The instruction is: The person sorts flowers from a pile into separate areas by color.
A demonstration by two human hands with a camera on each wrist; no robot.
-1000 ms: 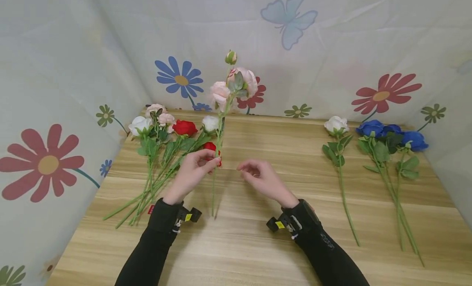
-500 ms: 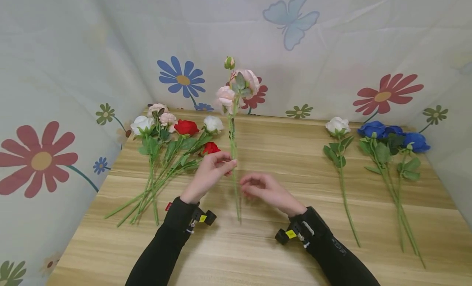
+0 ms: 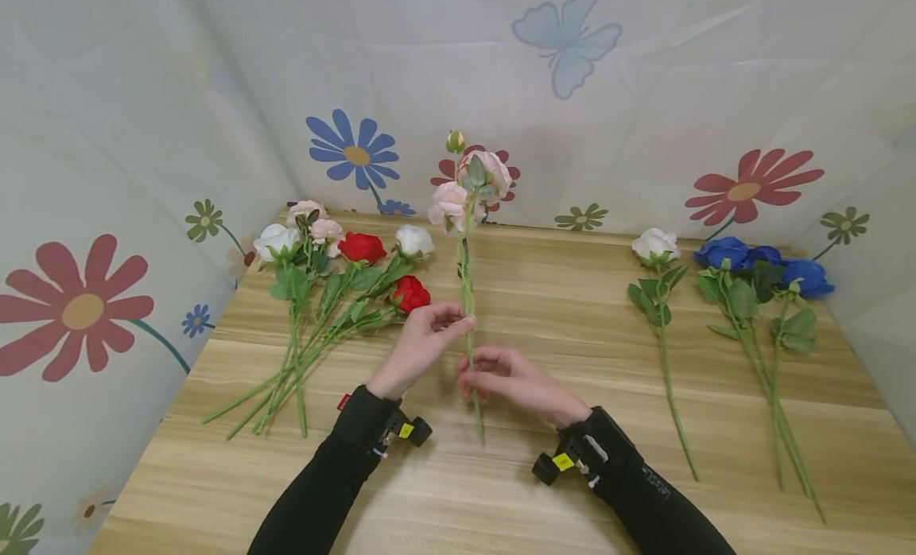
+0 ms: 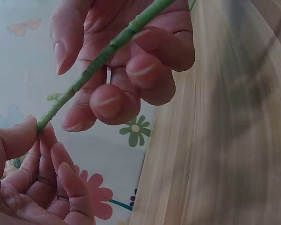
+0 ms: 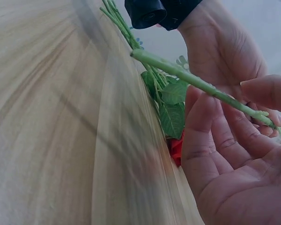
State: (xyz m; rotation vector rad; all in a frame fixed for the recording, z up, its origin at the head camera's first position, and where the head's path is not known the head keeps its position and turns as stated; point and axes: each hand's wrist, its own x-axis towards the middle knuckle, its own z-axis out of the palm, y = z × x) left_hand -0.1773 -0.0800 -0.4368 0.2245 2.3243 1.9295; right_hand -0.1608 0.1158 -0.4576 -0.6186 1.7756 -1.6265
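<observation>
Upright above the middle of the table, a pink rose spray (image 3: 465,197) has pale pink blooms, a green bud and a long green stem. My left hand (image 3: 422,344) pinches this stem between thumb and fingertips. Below it, my right hand (image 3: 511,380) is at the lower stem. In the left wrist view, the stem (image 4: 105,54) crosses in front of the right hand's loosely bent fingers, its thumb apart. From the right wrist view, the stem (image 5: 192,78) lies against or just before the right fingers (image 5: 199,122); firm contact cannot be told.
On the wooden table (image 3: 558,300), a pile at left holds white roses (image 3: 275,242), red roses (image 3: 361,247) and a pink spray (image 3: 315,225). At right lie a white rose (image 3: 654,245) and several blue roses (image 3: 723,253). Patterned cloth (image 3: 630,141) borders the back and sides.
My left hand has carried the pink rose spray rightward and slightly down, away from the left pile. My right hand has lowered and come to the lower stem.
</observation>
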